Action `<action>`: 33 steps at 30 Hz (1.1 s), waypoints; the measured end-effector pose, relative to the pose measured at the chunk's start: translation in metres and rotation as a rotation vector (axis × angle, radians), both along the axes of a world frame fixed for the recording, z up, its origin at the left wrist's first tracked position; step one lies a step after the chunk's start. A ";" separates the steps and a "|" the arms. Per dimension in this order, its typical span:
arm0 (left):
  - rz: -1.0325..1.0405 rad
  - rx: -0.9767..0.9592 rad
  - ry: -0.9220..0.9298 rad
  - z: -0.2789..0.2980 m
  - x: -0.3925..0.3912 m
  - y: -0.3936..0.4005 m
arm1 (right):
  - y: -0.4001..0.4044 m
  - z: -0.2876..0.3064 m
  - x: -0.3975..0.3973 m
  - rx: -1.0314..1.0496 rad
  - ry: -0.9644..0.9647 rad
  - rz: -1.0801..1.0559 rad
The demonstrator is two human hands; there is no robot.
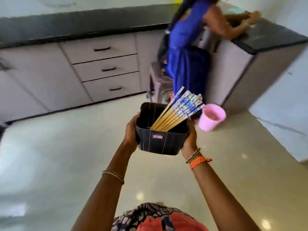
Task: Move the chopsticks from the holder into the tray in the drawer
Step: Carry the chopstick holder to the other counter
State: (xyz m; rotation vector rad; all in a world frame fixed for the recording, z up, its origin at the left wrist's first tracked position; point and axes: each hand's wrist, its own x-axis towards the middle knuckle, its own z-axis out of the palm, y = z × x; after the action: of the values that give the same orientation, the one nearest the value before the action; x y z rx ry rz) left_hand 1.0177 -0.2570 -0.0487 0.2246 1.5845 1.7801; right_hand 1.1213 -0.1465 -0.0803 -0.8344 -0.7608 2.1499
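The left hand [131,130] and right hand [189,139] clasp opposite sides of the dark holder [160,134] at frame centre. The chopsticks [180,109] all lean inside it (none removed). The drawers [106,69], upper left, are shut, so the task seems barely begun.

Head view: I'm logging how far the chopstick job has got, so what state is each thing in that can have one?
Dark square plastic holder: held off the floor, upright, open top.
Blue-patterned wooden chopsticks: all in the holder, leaning right.
Left hand: grip on the holder's left side.
Right hand: grip on its right side.
Three grey cabinet drawers: shut.
Pink plastic bucket: on the floor; the tilted view leaves its uprightness unclear.
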 end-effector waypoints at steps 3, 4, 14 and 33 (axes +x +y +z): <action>0.147 0.001 0.016 0.001 -0.042 -0.009 | 0.005 0.000 -0.059 0.023 -0.005 0.129; 0.190 -0.001 0.015 0.002 -0.055 -0.009 | 0.008 0.002 -0.076 0.037 -0.009 0.169; 0.355 0.018 -0.052 -0.008 -0.158 0.082 | 0.114 0.002 -0.199 0.065 -0.069 0.276; 0.387 0.060 0.018 0.010 -0.447 0.279 | 0.322 0.020 -0.507 0.021 -0.080 0.496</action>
State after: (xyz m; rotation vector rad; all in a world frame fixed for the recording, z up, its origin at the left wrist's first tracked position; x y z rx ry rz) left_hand 0.5710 0.0218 -0.0389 -0.0437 1.6721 2.1247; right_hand 0.6143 0.1755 -0.0603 -0.7827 -1.1231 2.5438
